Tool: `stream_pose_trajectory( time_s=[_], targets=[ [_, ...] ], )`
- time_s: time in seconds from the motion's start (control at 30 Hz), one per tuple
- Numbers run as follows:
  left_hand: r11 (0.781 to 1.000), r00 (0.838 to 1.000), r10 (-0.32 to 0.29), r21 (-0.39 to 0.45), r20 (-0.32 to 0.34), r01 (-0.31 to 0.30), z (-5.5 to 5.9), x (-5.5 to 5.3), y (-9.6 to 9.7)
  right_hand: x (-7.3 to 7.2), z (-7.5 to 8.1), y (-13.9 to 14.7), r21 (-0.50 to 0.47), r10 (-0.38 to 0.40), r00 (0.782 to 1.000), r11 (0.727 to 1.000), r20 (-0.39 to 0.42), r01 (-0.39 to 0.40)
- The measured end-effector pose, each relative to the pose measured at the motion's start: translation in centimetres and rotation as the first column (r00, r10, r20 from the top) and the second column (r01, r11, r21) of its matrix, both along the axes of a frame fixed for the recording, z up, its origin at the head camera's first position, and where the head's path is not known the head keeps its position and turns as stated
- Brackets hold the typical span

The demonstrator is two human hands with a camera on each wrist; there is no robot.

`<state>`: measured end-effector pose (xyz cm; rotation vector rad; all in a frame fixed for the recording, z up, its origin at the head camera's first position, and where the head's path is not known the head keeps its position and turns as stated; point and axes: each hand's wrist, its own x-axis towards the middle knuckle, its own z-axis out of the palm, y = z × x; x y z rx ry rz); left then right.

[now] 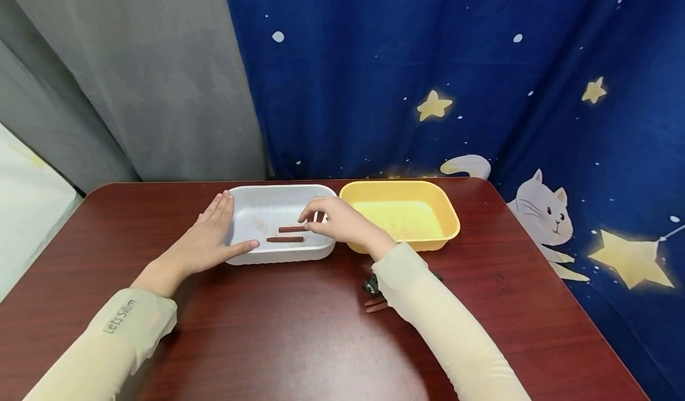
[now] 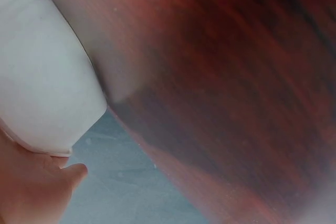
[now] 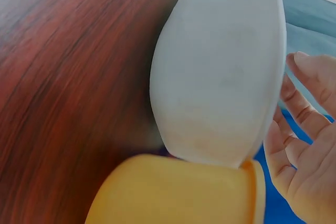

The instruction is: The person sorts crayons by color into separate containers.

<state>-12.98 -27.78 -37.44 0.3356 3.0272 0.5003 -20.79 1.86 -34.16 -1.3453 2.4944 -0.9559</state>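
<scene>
A white rectangular basin stands near the table's back edge with two thin reddish-brown sticks in it: a front stick and a rear stick. My left hand rests along the basin's left end with straight fingers, its thumb over the front corner. Over the right part of the basin, my right hand has loosely bent fingers, thumb tip right at the rear stick's right end. In the right wrist view the thumb stands apart from the fingers, with no stick between them. The basin's wall hides the sticks there.
A yellow basin adjoins the white one on the right. Partly under my right forearm lie a dark object and more reddish-brown sticks on the brown table. Grey and blue star-patterned curtains hang behind the table.
</scene>
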Motion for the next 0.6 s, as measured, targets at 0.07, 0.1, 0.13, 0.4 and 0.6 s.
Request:
stream_pose_trajectory(
  time_s=[0.07,0.1,0.13,0.4,0.6],
  targets=[
    [1.0,1.0,0.0,0.006,0.004,0.0,0.0,0.1,0.0,0.2,0.1,0.5,-0.012,-0.001,1.0,1.0,0.004,0.001],
    [1.0,1.0,0.0,0.007,0.004,0.0,0.0,0.1,0.0,0.3,0.2,0.8,-0.019,-0.002,1.0,1.0,0.009,0.002],
    [1.0,1.0,0.002,0.005,0.006,-0.002,0.0,0.1,-0.1,0.4,0.2,1.0,-0.024,-0.004,1.0,1.0,0.014,0.004],
    [1.0,1.0,0.002,0.004,0.017,-0.003,-0.1,0.1,-0.1,1.6,0.4,3.4,-0.07,-0.031,0.999,0.997,-0.018,0.03],
    [1.0,1.0,0.001,-0.002,0.015,-0.001,0.0,0.0,-0.1,2.5,0.7,5.3,-0.09,-0.05,0.998,0.995,-0.025,0.047]
  ],
)
